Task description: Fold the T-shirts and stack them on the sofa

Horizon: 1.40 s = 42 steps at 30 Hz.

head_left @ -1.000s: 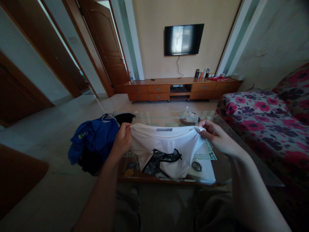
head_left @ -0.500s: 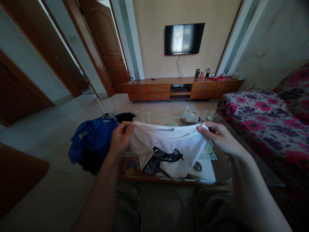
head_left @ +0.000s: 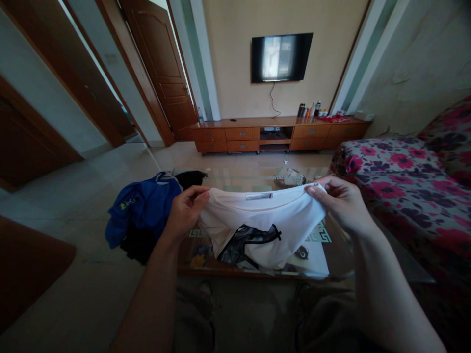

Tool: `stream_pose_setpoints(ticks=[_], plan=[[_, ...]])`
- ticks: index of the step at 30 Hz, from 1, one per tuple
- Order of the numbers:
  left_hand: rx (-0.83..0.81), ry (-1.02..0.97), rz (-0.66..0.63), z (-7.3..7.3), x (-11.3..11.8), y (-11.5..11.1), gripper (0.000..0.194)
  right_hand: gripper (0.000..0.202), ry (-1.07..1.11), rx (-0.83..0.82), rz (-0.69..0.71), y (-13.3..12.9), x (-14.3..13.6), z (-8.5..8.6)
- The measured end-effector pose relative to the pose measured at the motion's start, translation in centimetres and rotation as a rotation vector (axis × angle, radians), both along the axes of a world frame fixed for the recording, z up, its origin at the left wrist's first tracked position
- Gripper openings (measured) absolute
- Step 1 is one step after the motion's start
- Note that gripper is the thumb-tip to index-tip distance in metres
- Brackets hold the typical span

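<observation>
Your left hand (head_left: 185, 210) and right hand (head_left: 343, 202) pinch the white shirt (head_left: 283, 220) by its collar | shirt between grips, by glass table's (head_left: 342, 257) near edge | blue clothes (head_left: 145, 201) close left of grip, floral sofa (head_left: 401, 162) well apart right

- The left hand (head_left: 187, 208) is bare, with slim fingers and a rounded thumb tip.
- The right hand (head_left: 344, 203), bare as well, has the same slender build.
- On the near left, the left forearm (head_left: 154, 289) is uncovered all along the part I can see, narrow at the wrist and broader toward the near end.
- On the near right, the right forearm (head_left: 390, 284) is just as bare, smooth in outline, tapering to its wrist.
- Dull, dark grey-brown cloth trousers (head_left: 333, 309) cover the legs at the near side, looking loose and softly creased; the deep shadow there hides any finer detail from me.
</observation>
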<state>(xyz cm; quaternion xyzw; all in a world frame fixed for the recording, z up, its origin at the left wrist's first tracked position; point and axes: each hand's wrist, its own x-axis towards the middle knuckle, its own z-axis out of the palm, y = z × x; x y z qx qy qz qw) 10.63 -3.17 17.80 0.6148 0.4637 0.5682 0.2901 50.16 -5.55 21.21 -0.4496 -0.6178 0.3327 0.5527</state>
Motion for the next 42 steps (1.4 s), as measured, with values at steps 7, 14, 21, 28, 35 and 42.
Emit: stream_pose_setpoints(ticks=[7,14,21,28,35,42], plan=[[0.004,0.012,-0.117,0.1,-0.4,-0.2,0.037,0.027,0.051,0.012,-0.04,-0.1,0.0,0.0],[0.064,0.148,-0.185,0.5,-0.3,-0.4,0.034,0.029,0.028,0.009,-0.054,0.0,0.1,0.1],[0.062,0.161,-0.108,0.4,-0.1,-0.3,0.021,0.03,-0.125,-0.144,0.042,-0.2,0.9,0.4],[0.08,0.194,0.012,0.4,-0.6,-0.3,0.031,0.033,-0.051,-0.257,0.148,0.3,2.3,-0.9],[0.115,0.207,0.078,0.6,-0.3,-0.5,0.038,0.033,-0.112,-0.135,0.085,-0.4,0.8,0.4],[0.131,0.207,0.166,1.0,0.1,-0.7,0.041,0.032,-0.082,-0.034,-0.004,-0.4,0.2,0.4]])
